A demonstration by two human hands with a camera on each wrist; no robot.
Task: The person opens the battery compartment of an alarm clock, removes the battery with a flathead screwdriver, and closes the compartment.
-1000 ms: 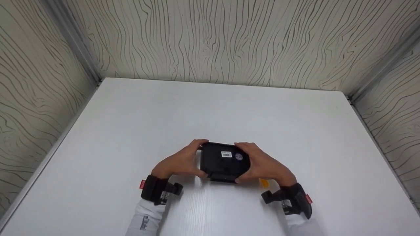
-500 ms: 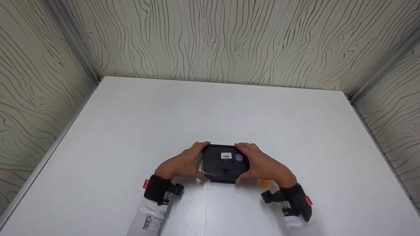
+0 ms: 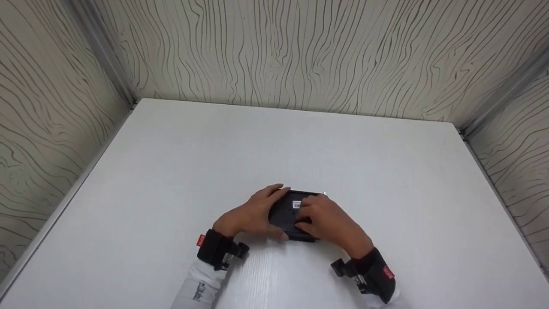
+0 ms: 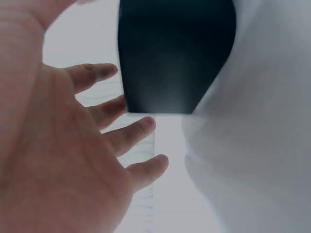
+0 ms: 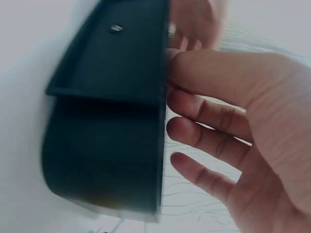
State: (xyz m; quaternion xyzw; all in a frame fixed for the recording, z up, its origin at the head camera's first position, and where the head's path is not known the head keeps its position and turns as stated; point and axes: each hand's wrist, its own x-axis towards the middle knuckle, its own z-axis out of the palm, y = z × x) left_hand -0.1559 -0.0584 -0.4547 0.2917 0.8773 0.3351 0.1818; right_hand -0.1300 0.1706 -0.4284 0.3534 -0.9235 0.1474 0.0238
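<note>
A pale sleeve (image 3: pixel 195 289) is seen at the near edge, with a black strap (image 3: pixel 210 248) worn above it on the left wrist. A second black strap (image 3: pixel 379 277) is worn on the right, and a red tag (image 3: pixel 388 272) is carried on it. By the left hand (image 3: pixel 257 214), the black case (image 3: pixel 282 216) is gripped at its left end: the thumb is set at the near edge, the fingers are spread wide to the far edge. The right hand (image 3: pixel 329 221) is laid over the case's right part, its fingers bent and their tips brought to the flat face; whether anything is pinched there cannot be told, as the right wrist view is blurred. On that upturned face a white label (image 3: pixel 297 204) is partly covered by the right fingers. The case is held between both hands, over the near middle of the white table (image 3: pixel 274 146). Beyond, the table is bounded by a wood-grain wall (image 3: pixel 274 51), flanked by grey posts (image 3: pixel 98 47).
</note>
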